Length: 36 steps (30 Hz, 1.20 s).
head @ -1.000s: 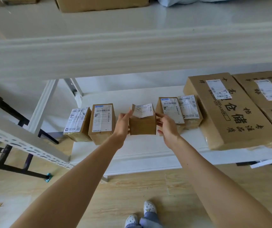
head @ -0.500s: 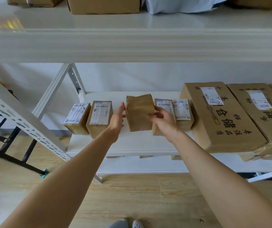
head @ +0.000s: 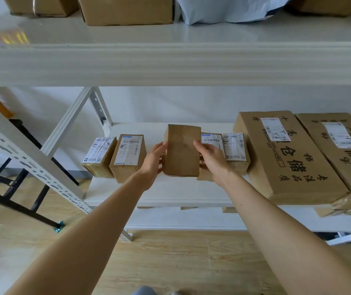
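Note:
A small brown cardboard box (head: pixel 182 150) is held between both hands just above the lower white shelf (head: pixel 170 193), in the gap of a row of parcels. Its plain taped face is turned toward me and no label shows. My left hand (head: pixel 153 161) grips its left side, thumb up near the top edge. My right hand (head: pixel 210 158) grips its right side, thumb lying on the facing surface. The fingers behind the box are hidden.
Two labelled small boxes (head: pixel 99 154) (head: pixel 127 155) stand left of the gap, two more (head: pixel 211 140) (head: pixel 235 150) right of it. Large printed cartons (head: pixel 287 158) fill the shelf's right. The upper shelf (head: pixel 170 62) juts out overhead. A perforated upright (head: pixel 32 160) slants at left.
The box has been turned over between the hands: its white label faced me a second ago, now the plain taped side does. It sits slightly deeper in the gap.

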Motion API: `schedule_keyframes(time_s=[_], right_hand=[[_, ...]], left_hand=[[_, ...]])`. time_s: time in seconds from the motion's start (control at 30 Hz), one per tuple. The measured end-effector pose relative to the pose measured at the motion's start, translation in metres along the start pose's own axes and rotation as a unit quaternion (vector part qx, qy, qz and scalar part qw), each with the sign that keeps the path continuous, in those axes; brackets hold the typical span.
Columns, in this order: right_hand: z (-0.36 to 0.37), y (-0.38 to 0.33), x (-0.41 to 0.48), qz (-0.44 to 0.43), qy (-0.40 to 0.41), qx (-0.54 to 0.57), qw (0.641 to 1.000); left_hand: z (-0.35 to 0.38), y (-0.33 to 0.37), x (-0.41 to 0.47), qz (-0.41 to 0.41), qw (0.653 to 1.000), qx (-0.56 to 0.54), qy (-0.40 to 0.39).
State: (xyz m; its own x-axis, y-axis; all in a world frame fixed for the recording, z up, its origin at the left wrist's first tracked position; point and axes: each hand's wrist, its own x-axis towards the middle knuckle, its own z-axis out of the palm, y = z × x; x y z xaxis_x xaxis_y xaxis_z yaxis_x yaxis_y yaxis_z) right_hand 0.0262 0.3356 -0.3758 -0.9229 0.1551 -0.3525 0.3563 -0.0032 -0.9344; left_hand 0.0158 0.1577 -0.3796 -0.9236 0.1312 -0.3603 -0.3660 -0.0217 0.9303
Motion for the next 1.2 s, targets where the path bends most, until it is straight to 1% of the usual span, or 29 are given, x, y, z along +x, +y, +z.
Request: schedule_keyframes(time_s=[0.13,0.27,0.37,0.47,0.53,0.63,0.7,0.8,0.87,1.0,1.07,1.2], right_hand=[[0.001,-0.004,-0.002,0.015,-0.024,0.031,0.999],[0.005,-0.003,0.000,-0.002,-0.017,0.039,0.999],[0.004,0.002,0.003,-0.020,-0.045,0.014,0.999],[0.005,0.005,-0.002,-0.034,-0.063,-0.034,0.997],[0.007,0.006,-0.006,-0.054,-0.081,-0.046,0.994],[0.008,0.011,-0.008,-0.066,-0.090,-0.030,0.993],[0.008,0.014,-0.009,-0.070,-0.095,-0.041,0.992],[0.007,0.011,-0.014,-0.069,-0.124,-0.072,0.987],[0.008,0.008,-0.018,-0.072,-0.131,-0.074,0.986],[0.007,0.009,-0.021,-0.075,-0.118,-0.069,0.988],[0.006,0.011,-0.021,-0.066,-0.115,-0.090,0.987],[0.010,0.014,-0.025,-0.056,-0.089,-0.113,0.988]], left_hand=[[-0.005,0.000,0.000,-0.026,1.000,0.001,0.010],[-0.013,0.006,-0.002,-0.039,0.999,0.010,0.031],[-0.022,0.010,-0.004,-0.014,0.998,0.043,0.051],[-0.027,0.013,-0.008,-0.016,0.996,0.059,0.062],[-0.029,0.016,-0.011,-0.042,0.996,0.039,0.069],[-0.031,0.017,-0.017,-0.087,0.994,0.003,0.064],[-0.034,0.017,-0.021,-0.101,0.993,-0.005,0.067],[-0.037,0.017,-0.023,-0.116,0.991,-0.004,0.061],[-0.038,0.017,-0.024,-0.128,0.990,0.022,0.052],[-0.038,0.016,-0.025,-0.154,0.980,0.119,0.033],[-0.038,0.015,-0.025,-0.161,0.978,0.125,0.047],[-0.037,0.012,-0.025,-0.134,0.979,0.139,0.069]])
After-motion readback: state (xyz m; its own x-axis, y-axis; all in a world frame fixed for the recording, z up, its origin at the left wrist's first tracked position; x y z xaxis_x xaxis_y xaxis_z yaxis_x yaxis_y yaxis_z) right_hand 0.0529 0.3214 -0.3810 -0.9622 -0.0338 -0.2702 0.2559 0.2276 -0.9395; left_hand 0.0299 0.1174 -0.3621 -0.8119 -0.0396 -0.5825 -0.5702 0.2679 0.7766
